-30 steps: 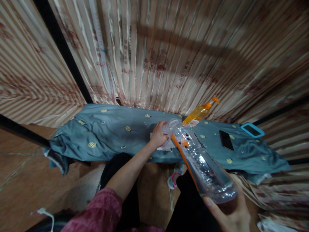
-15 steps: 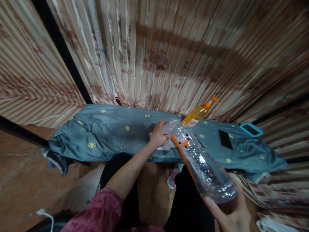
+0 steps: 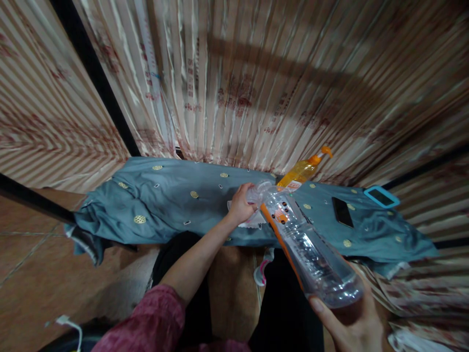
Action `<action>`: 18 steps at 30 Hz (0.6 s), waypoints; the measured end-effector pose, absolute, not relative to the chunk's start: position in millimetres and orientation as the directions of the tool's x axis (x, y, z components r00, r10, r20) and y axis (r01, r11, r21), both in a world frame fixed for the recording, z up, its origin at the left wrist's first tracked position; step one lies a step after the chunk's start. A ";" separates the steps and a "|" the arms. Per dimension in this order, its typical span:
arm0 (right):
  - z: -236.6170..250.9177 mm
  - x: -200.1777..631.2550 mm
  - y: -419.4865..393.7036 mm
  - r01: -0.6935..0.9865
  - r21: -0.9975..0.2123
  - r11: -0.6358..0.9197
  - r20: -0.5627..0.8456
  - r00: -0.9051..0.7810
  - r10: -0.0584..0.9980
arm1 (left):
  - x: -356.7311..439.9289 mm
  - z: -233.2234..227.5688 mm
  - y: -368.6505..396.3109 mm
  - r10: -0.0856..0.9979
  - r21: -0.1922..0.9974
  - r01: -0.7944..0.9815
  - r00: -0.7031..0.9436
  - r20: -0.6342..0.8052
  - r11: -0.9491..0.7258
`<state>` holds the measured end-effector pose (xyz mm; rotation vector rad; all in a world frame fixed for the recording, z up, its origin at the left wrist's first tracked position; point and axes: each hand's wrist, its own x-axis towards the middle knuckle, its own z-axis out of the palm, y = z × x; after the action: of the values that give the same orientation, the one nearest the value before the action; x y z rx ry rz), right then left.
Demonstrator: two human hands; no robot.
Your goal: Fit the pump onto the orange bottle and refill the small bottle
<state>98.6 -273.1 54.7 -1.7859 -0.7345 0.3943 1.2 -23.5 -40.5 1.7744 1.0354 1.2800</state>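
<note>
My right hand (image 3: 351, 318) is wrapped around the base of a large clear plastic bottle (image 3: 311, 249) with an orange-edged label. The bottle is tilted, its base toward me and its neck end pointing away to the left. At that end my left hand (image 3: 242, 206) closes around a small clear plastic container (image 3: 261, 189). Container and bottle neck overlap in view; whether they touch I cannot tell. Just beyond stands a pump bottle (image 3: 298, 172) of yellow-orange liquid with an orange pump head. Under my left hand lies a white lace-edged piece (image 3: 252, 222), partly hidden.
A grey-blue cloth with pineapple prints (image 3: 172, 210) covers the low bench before me. At its right lie a black phone (image 3: 343, 212) and a blue-framed object (image 3: 381, 197). Striped curtains (image 3: 234, 88) hang behind, with a dark pole (image 3: 95, 78) on the left. A white cable (image 3: 69, 323) shows lower left.
</note>
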 end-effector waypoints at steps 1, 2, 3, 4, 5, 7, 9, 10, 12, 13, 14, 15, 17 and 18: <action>55.9 97.1 -272.7 0.289 -0.937 -0.198 0.095 0.753 0.651 | 1.2 -40.3 -23.7 0.898 0.880 0.199 0.192 0.397 -0.432; 56.6 96.0 -272.5 0.294 -0.936 -0.194 0.101 0.752 0.651 | 1.1 -40.1 -23.9 0.896 0.879 0.198 0.195 0.398 -0.433; 57.0 95.5 -272.3 0.298 -0.936 -0.188 0.109 0.751 0.651 | 1.1 -39.9 -24.1 0.895 0.878 0.198 0.198 0.399 -0.435; 57.0 95.4 -272.3 0.304 -0.934 -0.187 0.115 0.752 0.649 | 1.0 -39.8 -24.2 0.895 0.878 0.197 0.199 0.400 -0.436; 56.7 95.6 -272.3 0.306 -0.934 -0.186 0.118 0.753 0.647 | 0.9 -39.6 -24.2 0.895 0.878 0.197 0.198 0.400 -0.436; 56.1 96.4 -272.2 0.290 -0.939 -0.184 0.106 0.756 0.646 | 0.9 -39.4 -24.1 0.897 0.880 0.197 0.194 0.398 -0.433; 56.1 96.8 -272.2 0.289 -0.939 -0.184 0.105 0.753 0.649 | 0.8 -39.1 -23.8 0.898 0.881 0.197 0.191 0.397 -0.431; 56.5 96.8 -272.1 0.293 -0.938 -0.183 0.107 0.750 0.653 | 0.7 -38.9 -23.8 0.898 0.880 0.197 0.190 0.397 -0.431; 57.4 96.6 -272.1 0.309 -0.933 -0.186 0.119 0.750 0.651 | 0.5 -38.5 -23.8 0.896 0.879 0.196 0.192 0.400 -0.435; 57.9 96.5 -272.1 0.319 -0.927 -0.196 0.122 0.752 0.647 | 0.5 -38.3 -23.8 0.895 0.879 0.195 0.195 0.401 -0.436; 58.3 96.5 -272.2 0.325 -0.923 -0.204 0.123 0.755 0.645 | 0.5 -38.2 -23.9 0.895 0.879 0.194 0.197 0.400 -0.435; 58.4 96.5 -272.4 0.325 -0.922 -0.212 0.119 0.758 0.642 | 0.5 -38.1 -24.0 0.896 0.880 0.195 0.198 0.398 -0.434; 58.1 96.9 -272.6 0.328 -0.918 -0.223 0.114 0.758 0.642 | 0.6 -38.2 -24.1 0.898 0.880 0.200 0.195 0.394 -0.430; 57.7 97.2 -272.7 0.328 -0.918 -0.222 0.113 0.756 0.645 | 0.7 -38.3 -24.0 0.899 0.880 0.203 0.193 0.393 -0.429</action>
<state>97.2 -272.7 57.7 -1.8269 -0.7540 0.3520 0.7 -24.0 -38.3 1.7772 1.0373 1.2736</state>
